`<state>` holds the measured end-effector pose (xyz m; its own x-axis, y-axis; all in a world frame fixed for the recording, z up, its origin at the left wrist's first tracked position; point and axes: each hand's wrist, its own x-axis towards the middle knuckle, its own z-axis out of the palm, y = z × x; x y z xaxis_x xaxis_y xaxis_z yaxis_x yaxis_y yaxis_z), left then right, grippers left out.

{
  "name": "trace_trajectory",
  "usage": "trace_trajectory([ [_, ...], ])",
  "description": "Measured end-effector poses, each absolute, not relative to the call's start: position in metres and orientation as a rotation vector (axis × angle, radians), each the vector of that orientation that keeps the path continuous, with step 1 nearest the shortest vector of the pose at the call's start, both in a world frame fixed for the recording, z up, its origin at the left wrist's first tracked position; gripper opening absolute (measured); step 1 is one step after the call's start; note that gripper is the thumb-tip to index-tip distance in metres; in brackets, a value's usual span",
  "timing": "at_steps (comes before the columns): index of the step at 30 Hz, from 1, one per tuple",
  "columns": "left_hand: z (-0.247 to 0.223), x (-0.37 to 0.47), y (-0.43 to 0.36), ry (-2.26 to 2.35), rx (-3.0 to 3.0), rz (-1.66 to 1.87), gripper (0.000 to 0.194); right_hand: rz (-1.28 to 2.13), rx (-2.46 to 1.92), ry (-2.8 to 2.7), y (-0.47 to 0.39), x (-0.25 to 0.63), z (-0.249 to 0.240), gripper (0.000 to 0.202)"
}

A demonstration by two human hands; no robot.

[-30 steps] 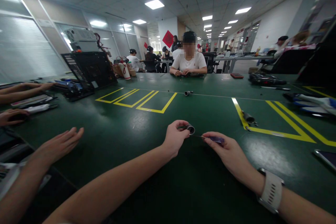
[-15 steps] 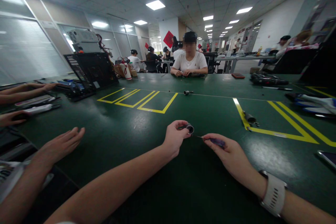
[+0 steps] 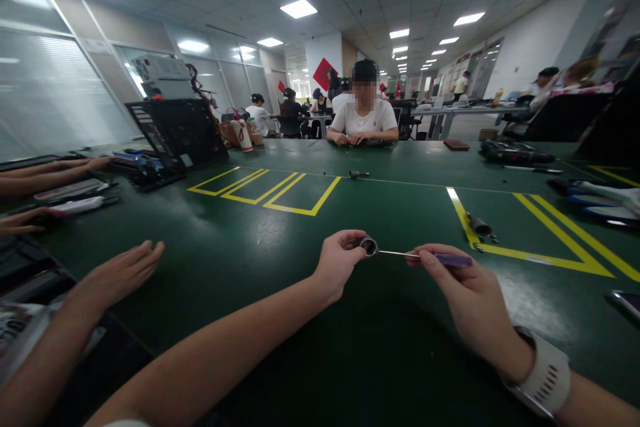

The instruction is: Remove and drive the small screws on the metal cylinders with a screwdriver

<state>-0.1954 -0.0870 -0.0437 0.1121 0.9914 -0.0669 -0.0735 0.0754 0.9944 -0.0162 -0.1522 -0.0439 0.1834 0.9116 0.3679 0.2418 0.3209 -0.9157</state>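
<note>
Within the left hand [image 3: 341,260], pinched: grey hollow cylinder [image 3: 370,247]. To its right, the right hand [image 3: 467,297] pinches a purple-handled screwdriver [image 3: 454,259], shaft toward the cylinder.

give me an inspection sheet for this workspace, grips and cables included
Surface: green tabletop, marked with yellow tape outlines.
Job's things: hollow metal cylinder; purple-handled screwdriver, shaft pointing toward the cylinder, contact unclear.
Clutter: second metal cylinder and small parts by the tape on the right.
Grips: left grip holds the hollow cylinder; right grip holds the screwdriver.
Cables: cable bundle beside the computer case, back left.
Surroundings: person in white shirt opposite; another person's hand at left.
</note>
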Motion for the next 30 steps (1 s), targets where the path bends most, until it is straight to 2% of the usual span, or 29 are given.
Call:
trace_trajectory([
  [13,-0.043,-0.193,-0.095,0.997,1.279,1.099,0.025,0.310,-1.151,-1.700,-0.157,-0.021,-0.045,0.017],
  [22,-0.046,-0.191,-0.096,0.971,1.366,1.115,0.026,0.178,-1.095,-1.792,-0.159,-0.023,-0.045,0.017],
  [30,-0.046,-0.189,-0.097,0.992,1.399,1.139,0.027,-0.101,-0.987,-1.935,-0.164,-0.024,-0.047,0.020],
])
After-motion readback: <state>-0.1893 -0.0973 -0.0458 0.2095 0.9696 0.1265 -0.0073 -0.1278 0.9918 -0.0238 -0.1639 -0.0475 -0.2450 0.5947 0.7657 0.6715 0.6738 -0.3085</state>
